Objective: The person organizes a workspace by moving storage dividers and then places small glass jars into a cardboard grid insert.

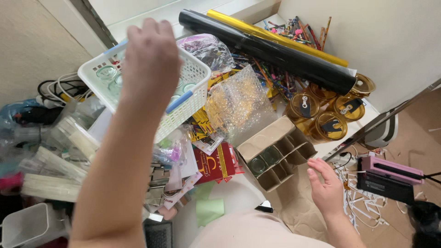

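Up High: A Hand Over the Basket, Another by the Box

Overhead, the left hand (151, 57) is raised over a white basket (188, 69), seen from the back with its fingers curled downward. Whether those fingers grip anything cannot be told, since the hand itself hides them. The basket sits tilted atop a heap of clutter and has small glass jars (106, 72) inside and a blue handle (180, 101) along its near rim.

Lower right, the right hand (327, 186) is open and loose, palm turned inward, holding nothing. It hovers just beside a cardboard box (275, 151) with dividers. Two of the box's cells hold jars seen from above (264, 160); the other cells show bare cardboard. The box lies on a white surface, near a sheet of bubble wrap (239, 103) that rests between it and the basket.

Behind the wrap, a black roll (271, 50) and a gold roll (275, 36) lie side by side, slanting across a scatter of coloured pencils (298, 30). Amber jars with lids (328, 112) cluster near the end of the black roll. A red packet (216, 163) lies left of the box, and a green paper square (209, 210) lies below that. To the far right, on the floor, a pink-and-black device (388, 177) sits among white paper shreds (363, 202).
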